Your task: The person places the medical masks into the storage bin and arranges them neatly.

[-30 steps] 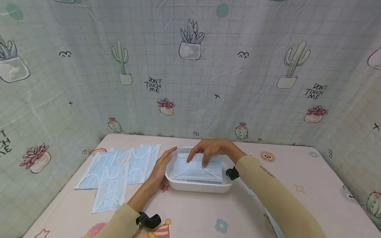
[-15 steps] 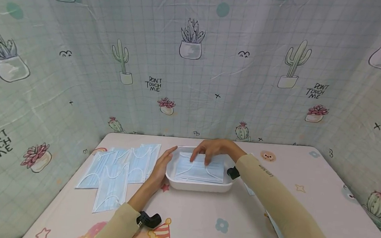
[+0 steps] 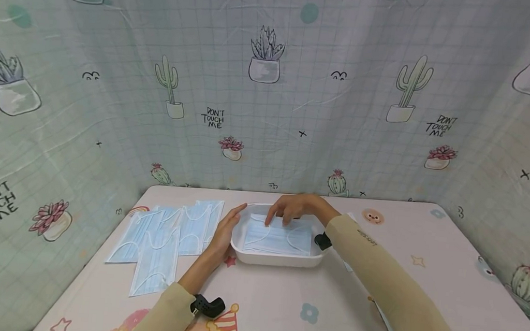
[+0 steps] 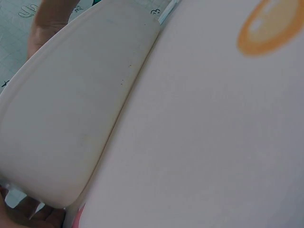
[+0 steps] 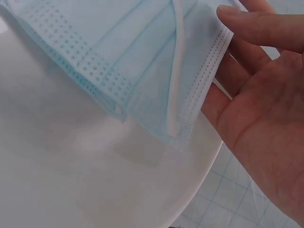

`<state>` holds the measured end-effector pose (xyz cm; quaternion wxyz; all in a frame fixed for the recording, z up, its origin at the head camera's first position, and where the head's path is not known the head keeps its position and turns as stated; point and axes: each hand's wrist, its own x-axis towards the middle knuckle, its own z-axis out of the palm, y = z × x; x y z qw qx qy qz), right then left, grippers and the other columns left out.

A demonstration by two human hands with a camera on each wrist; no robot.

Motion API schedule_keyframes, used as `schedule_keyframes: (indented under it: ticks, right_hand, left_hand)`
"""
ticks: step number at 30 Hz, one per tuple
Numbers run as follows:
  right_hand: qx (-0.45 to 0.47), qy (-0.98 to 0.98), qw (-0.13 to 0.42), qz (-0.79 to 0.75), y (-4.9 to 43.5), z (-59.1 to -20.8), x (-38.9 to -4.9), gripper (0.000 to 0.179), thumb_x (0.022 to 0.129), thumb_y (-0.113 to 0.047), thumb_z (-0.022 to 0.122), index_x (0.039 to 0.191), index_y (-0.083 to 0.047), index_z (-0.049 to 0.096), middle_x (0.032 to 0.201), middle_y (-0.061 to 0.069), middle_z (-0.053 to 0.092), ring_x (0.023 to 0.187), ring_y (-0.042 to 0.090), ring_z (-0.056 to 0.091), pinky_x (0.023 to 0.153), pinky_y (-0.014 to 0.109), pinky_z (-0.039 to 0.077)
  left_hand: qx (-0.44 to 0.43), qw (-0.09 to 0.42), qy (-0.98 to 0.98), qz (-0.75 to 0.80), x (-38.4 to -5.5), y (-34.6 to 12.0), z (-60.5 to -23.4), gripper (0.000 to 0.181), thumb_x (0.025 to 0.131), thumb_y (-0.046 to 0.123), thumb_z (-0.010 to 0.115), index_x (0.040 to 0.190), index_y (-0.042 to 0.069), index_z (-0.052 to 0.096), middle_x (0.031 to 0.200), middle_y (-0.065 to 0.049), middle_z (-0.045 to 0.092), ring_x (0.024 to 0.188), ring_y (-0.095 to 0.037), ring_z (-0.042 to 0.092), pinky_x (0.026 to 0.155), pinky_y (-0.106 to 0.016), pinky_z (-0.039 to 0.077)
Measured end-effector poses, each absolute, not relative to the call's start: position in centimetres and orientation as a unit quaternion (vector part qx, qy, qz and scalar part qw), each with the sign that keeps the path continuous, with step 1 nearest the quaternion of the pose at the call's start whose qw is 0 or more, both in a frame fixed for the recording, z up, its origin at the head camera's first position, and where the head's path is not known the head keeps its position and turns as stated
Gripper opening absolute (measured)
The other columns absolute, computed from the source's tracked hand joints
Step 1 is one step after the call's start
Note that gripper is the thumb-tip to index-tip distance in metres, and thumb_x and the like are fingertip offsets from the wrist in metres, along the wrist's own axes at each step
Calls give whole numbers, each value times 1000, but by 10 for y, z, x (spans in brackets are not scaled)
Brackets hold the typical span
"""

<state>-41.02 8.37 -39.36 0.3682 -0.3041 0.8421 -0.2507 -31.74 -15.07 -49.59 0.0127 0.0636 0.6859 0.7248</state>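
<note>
A white plastic tray (image 3: 276, 260) stands mid-table with a stack of light-blue face masks (image 3: 277, 242) inside. My left hand (image 3: 224, 235) lies along the tray's left side, fingers stretched toward the rim; in the left wrist view, its fingers (image 4: 45, 216) show by the tray corner. My right hand (image 3: 294, 209) reaches over the tray's back. In the right wrist view, its thumb (image 5: 254, 26) lies over the edge of a mask (image 5: 147, 52) with other fingers behind, pinching it. That mask has a white ear loop and dotted edges. The right fingertips are partly hidden.
Several loose masks (image 3: 157, 253) overlap on the table left of the tray. Right of it, more pale-blue material (image 3: 388, 323) shows from beneath the right sleeve (image 3: 391, 279). A patterned curtain (image 3: 269, 108) surrounds the table at the back and sides.
The right hand has shifted slightly to the right, and the masks in the tray have moved a little rightward and sit lower in view. The left hand stays at the tray's side.
</note>
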Motion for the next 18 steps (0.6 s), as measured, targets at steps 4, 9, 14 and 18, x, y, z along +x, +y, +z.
schedule_keyframes:
  ticks: [4, 9, 14, 18]
  right_hand:
    - [-305, 844, 360, -256, 85, -393, -409, 53, 83, 14, 58, 125, -14, 75, 141, 5, 58, 114, 20, 49, 74, 28, 39]
    - [-328, 842, 337, -264, 84, -394, -409, 52, 81, 19, 55, 122, -7, 75, 141, 5, 62, 113, 17, 52, 91, 26, 46]
    - [-346, 844, 321, -256, 83, -394, -409, 50, 81, 20, 55, 119, -4, 75, 141, 7, 64, 114, 16, 55, 108, 33, 47]
    - [-347, 849, 314, -245, 81, -396, -408, 48, 81, 19, 56, 118, -4, 76, 136, 7, 65, 109, 16, 54, 100, 29, 47]
  left_hand:
    - [61, 16, 684, 727, -316, -150, -494, 47, 112, 24, 31, 158, 16, 42, 168, -10, 33, 155, -33, 29, 126, -54, 24]
    - [60, 11, 691, 720, -315, -150, -494, 48, 112, 25, 32, 158, 15, 41, 168, -12, 33, 155, -34, 30, 126, -54, 24]
    - [64, 15, 684, 727, -316, -150, -494, 48, 112, 23, 31, 159, 13, 40, 168, -13, 33, 155, -35, 29, 127, -55, 23]
    - [67, 15, 681, 729, -316, -150, -495, 48, 112, 23, 31, 158, 14, 41, 168, -13, 33, 156, -35, 28, 127, -55, 21]
